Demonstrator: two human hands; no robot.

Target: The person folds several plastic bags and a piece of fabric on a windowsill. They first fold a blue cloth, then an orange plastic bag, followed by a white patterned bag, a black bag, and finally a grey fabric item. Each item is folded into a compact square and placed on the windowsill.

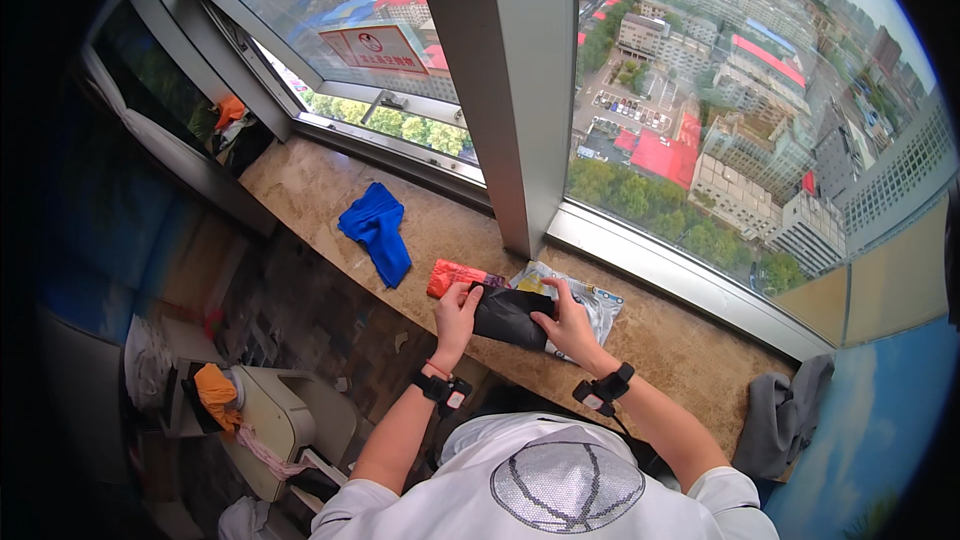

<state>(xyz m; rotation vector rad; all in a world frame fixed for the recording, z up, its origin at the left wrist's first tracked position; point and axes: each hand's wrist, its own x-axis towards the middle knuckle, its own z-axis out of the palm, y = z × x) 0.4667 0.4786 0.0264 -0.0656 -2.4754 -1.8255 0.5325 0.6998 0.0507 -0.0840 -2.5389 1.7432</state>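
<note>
Between both hands I hold a black pouch-like piece (511, 317), perhaps folded plastic or fabric, just above the stone windowsill (480, 232). My left hand (456, 317) pinches its left end, thumb on top. At the right end, my right hand (566, 324) grips it with thumb and fingers. Behind the black piece lies a red plastic packet (459, 277). A silver-grey printed packet (602, 307) with small car pictures lies partly under my right hand. The black piece and my hands hide portions of both packets.
A crumpled blue cloth (379, 229) lies on the sill to the left. Grey cloth (780, 416) is heaped at its right end. The tilted window sash (352, 52) stands open at the back left. Below left, an orange cloth (217, 396) rests on a beige chair (274, 409).
</note>
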